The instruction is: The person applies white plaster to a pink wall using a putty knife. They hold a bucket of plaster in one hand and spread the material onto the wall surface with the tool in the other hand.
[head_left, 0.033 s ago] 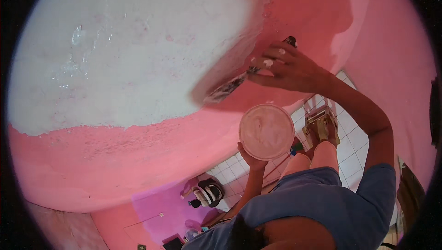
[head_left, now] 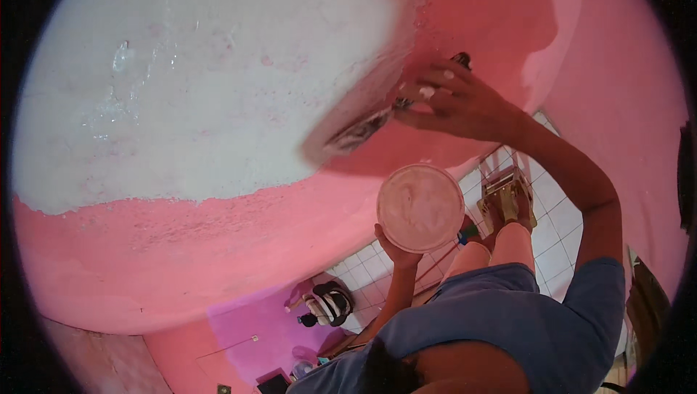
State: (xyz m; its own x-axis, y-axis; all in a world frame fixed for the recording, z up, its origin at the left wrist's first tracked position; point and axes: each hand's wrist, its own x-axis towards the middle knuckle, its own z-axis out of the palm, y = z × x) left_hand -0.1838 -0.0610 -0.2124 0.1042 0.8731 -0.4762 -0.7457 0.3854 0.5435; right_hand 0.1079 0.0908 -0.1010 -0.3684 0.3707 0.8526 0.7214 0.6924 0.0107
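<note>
In my right hand (head_left: 459, 104) is a putty knife (head_left: 359, 131), gripped by its dark handle, with white smears on the fingers. Its broad, smeared blade lies against or just off the wall (head_left: 80, 249), near the border between a white coated area (head_left: 239, 67) and the pink paint; contact is hard to tell. My left hand (head_left: 401, 252) holds a round tub (head_left: 420, 207) from below and the near side, its fingers partly hidden. Pale paste, which looks pinkish here, shows inside the tub, below and right of the blade.
My feet stand on a small stool (head_left: 508, 187) over white floor tiles (head_left: 559, 220). A person in striped clothes (head_left: 332, 302) is low down by a purple wall section (head_left: 265, 329). Another pink wall (head_left: 624, 118) meets this one at the right.
My right hand and the putty knife have shifted slightly right, the blade end drawing up a little along the wall. The left hand and tub have stayed in place.
</note>
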